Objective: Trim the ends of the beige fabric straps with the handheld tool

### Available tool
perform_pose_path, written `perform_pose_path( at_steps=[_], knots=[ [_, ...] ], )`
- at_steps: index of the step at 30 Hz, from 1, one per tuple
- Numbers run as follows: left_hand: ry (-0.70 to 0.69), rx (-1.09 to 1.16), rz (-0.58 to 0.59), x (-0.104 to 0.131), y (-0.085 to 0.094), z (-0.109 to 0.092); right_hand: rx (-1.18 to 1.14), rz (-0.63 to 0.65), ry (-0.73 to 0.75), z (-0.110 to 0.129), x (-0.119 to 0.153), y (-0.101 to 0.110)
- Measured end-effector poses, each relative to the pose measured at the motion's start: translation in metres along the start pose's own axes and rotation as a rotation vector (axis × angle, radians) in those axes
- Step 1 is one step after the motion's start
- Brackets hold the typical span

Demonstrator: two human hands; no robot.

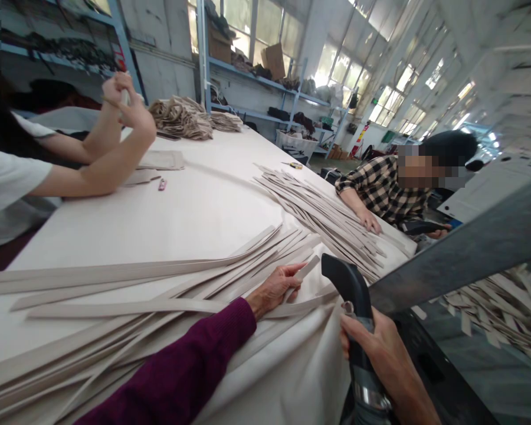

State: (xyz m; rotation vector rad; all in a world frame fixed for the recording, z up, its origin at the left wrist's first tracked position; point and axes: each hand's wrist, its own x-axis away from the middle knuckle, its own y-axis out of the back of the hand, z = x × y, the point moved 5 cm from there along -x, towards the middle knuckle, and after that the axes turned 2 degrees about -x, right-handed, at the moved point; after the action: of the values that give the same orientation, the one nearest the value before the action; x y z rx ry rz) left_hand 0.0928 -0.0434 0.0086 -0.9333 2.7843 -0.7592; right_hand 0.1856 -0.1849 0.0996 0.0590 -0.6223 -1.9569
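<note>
My left hand [277, 289], in a purple sleeve, pinches the end of a beige fabric strip [308, 268] between thumb and fingers. The strip's tip points toward the mouth of a black curved hose nozzle [343, 276], with a small gap between them. My right hand [374, 339] is wrapped round the nozzle's grip, below a small metal ring. A metal band circles the nozzle lower down. Many loose beige strips [128, 308] lie under and left of my left arm. Another bundle of strips [318, 212] lies beyond my hands.
A white-covered table [212, 200] spreads ahead. On the left, a person's raised hands [126, 97] are near folded fabric [161, 159]. A co-worker in a checked shirt [380, 192] sits across at right. A grey metal beam [460, 242] crosses beside my right hand; more strips [504, 307] hang beyond it.
</note>
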Motion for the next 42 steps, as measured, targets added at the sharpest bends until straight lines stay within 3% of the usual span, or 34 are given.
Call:
perform_pose_path(
  at_steps=[5, 9, 13, 16, 21, 26, 29, 32, 35, 38, 42],
  knots=[
    [-0.003, 0.010, -0.001, 0.001, 0.001, -0.001, -0.010, 0.114, -0.030, -0.006, 0.008, -0.018],
    [-0.007, 0.000, 0.011, 0.000, 0.000, 0.002, 0.046, 0.073, 0.014, 0.010, -0.008, -0.018],
    [-0.013, -0.041, -0.013, 0.000, -0.002, 0.000, 0.084, 0.068, 0.038, 0.012, -0.005, -0.015],
    [-0.006, -0.127, 0.007, 0.004, -0.005, -0.003, 0.097, 0.085, -0.004, 0.001, -0.001, -0.013],
    [-0.078, -0.428, 0.120, 0.013, -0.015, -0.002, 0.124, -0.016, 0.064, 0.004, -0.023, -0.003],
    [-0.384, -1.044, -0.192, 0.010, -0.015, -0.011, 0.084, 0.009, 0.017, 0.004, -0.018, 0.002],
    [-0.442, -1.416, -0.332, 0.007, -0.013, -0.019, 0.116, 0.019, 0.001, 0.001, -0.003, 0.003],
    [-0.372, -1.742, -0.618, 0.012, 0.004, -0.038, 0.127, 0.022, 0.006, 0.001, 0.005, 0.001],
    [-0.115, -1.884, -0.862, 0.020, 0.032, -0.054, 0.102, 0.041, 0.030, 0.002, 0.005, -0.004],
    [0.039, -1.894, -0.792, 0.022, 0.047, -0.057, 0.082, 0.083, 0.036, 0.001, 0.004, -0.010],
    [-0.006, -1.705, -0.719, 0.023, 0.054, -0.063, 0.056, 0.131, 0.018, -0.003, 0.007, -0.018]
  ],
)
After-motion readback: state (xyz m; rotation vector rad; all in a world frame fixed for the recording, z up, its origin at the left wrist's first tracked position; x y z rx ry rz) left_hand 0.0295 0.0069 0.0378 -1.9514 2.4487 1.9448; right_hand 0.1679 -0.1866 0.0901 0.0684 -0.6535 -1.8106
